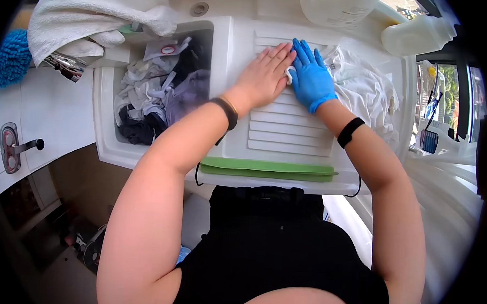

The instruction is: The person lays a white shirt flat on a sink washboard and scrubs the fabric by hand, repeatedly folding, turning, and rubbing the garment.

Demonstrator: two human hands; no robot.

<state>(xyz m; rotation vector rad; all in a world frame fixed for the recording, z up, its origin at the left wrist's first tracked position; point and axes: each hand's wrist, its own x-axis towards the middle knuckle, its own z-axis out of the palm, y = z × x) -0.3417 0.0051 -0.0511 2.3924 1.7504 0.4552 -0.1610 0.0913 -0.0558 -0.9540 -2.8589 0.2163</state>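
My left hand, bare, lies flat with its fingers stretched forward over the ribbed washboard of the white laundry sink. Beside it, my right hand wears a blue rubber glove, and its fingers are straight and slightly spread. A small white bit of cloth shows between the two hands, near the right thumb; which hand presses it I cannot make out. To the right, a wet white garment is spread in folds, its left edge reaching the gloved hand. What lies beneath both palms is hidden.
Left of the washboard, a basin holds dark, purple and white clothes. A green strip runs along the front edge. Plastic bottles stand at the back right. A white towel hangs at the back left, near a blue duster.
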